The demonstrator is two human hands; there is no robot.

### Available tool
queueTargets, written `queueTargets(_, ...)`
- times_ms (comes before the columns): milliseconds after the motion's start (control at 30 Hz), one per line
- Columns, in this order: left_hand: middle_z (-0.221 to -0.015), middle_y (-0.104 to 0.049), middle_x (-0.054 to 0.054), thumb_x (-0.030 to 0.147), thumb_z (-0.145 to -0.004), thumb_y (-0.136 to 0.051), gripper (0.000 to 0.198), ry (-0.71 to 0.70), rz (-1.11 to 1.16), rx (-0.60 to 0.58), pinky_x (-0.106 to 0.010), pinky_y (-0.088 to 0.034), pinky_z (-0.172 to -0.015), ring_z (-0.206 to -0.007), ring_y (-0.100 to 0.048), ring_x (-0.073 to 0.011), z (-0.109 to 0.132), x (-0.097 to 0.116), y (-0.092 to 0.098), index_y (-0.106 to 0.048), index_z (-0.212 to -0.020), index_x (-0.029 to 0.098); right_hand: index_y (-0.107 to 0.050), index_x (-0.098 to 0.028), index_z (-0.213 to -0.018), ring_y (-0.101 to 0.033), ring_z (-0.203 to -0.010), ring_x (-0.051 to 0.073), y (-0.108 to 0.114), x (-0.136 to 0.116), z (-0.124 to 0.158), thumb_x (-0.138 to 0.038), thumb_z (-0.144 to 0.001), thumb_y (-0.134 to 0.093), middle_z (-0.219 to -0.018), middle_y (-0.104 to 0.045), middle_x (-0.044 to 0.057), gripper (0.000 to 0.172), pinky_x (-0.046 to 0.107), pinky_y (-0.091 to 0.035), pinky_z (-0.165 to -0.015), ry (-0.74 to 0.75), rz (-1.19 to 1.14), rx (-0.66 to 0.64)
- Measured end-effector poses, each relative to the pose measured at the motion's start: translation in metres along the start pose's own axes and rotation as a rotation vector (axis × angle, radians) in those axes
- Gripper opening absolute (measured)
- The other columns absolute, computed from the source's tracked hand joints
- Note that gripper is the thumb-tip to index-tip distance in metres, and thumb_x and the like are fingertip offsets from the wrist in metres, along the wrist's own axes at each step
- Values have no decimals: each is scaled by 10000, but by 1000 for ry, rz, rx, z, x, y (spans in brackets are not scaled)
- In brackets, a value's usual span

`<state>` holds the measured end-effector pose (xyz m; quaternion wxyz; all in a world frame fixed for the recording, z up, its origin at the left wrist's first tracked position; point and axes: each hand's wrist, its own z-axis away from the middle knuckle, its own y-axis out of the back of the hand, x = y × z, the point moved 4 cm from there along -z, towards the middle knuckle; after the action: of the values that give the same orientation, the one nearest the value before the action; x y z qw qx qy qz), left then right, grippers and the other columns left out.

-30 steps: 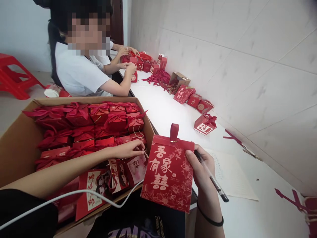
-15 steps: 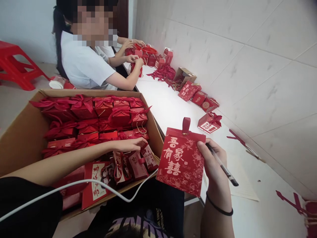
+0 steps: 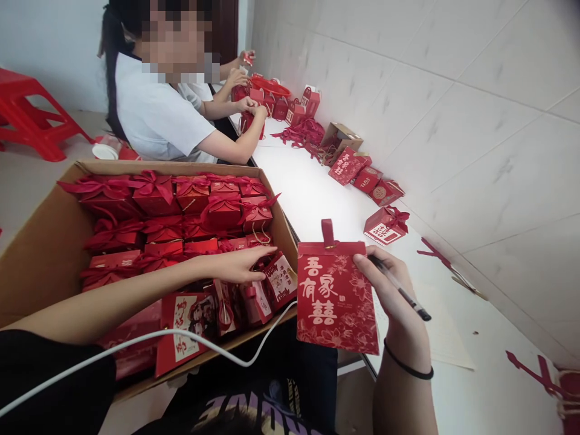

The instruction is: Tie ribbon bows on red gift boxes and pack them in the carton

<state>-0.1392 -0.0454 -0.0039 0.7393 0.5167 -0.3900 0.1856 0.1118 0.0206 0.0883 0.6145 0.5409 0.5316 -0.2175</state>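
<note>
My right hand [image 3: 393,284] holds up a red gift box [image 3: 334,335] with white Chinese characters, pale flowers and a ribbon loop at its top. A black-tipped pen [image 3: 410,302] is tucked in the same hand, slanting down to the right. Over the near right corner of a cardboard carton [image 3: 290,238], my left hand [image 3: 242,264] is stretched out with thumb and fingers apart. Just below its fingers are a small red box with a light printed front [image 3: 281,279] and a red box with a strap [image 3: 259,305]. Whether the fingertips touch them I cannot tell.
Ribbon-tied red boxes [image 3: 151,196] fill rows in the carton. A white cable [image 3: 203,343] crosses in front. On the white table [image 3: 294,175] are a bow-tied box [image 3: 386,225], more boxes, loose ribbons [image 3: 306,132] and scissors [image 3: 469,283]. Co-workers sit beyond; a red stool [image 3: 38,109] stands left.
My left hand has lifted slightly and its fingers have spread. The boxes under it have shifted a little. The gift box in my right hand has turned straighter and moved slightly right.
</note>
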Motion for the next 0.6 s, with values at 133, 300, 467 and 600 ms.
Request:
queueTargets(133, -1351, -478, -107, 361, -818, -556, 552, -157, 245, 183, -337, -428, -969, -1166, -519, -200, -4, 39, 17, -396, -1317, 189, -575, -186, -734, -494, -602, 142, -20, 0, -2, -439, -826, -594, -665, -550, -10, 269, 271, -348, -555, 31, -12, -78)
queueTargets(300, -886, -660, -27, 393, -863, -479, 297, -127, 243, 352, -266, -472, -714, -778, -600, -137, -17, 55, 22, -609, -973, 149, -570, -190, -769, -513, -613, 149, -41, 2, -7, -411, -794, -612, -676, -574, -10, 226, 275, -394, -588, 102, -57, -17)
queueTargets(467, -759, -648, 7, 351, -847, -515, 228, -170, 147, 388, -227, -435, -651, -680, -579, -109, -18, 63, 16, -628, -861, 153, -586, -197, -805, -571, -684, 164, -50, -2, -9, -352, -787, -614, -747, -625, 3, 158, 277, -438, -638, 164, -26, 127)
queueTargets(600, -754, -649, 5, 363, -845, -515, 240, -154, 129, 399, -224, -429, -634, -675, -581, -111, -15, 64, 13, -630, -842, 153, -577, -194, -737, -494, -543, 130, -53, -4, -8, -325, -781, -600, -636, -572, -26, 140, 242, -393, -525, 163, -1, 99)
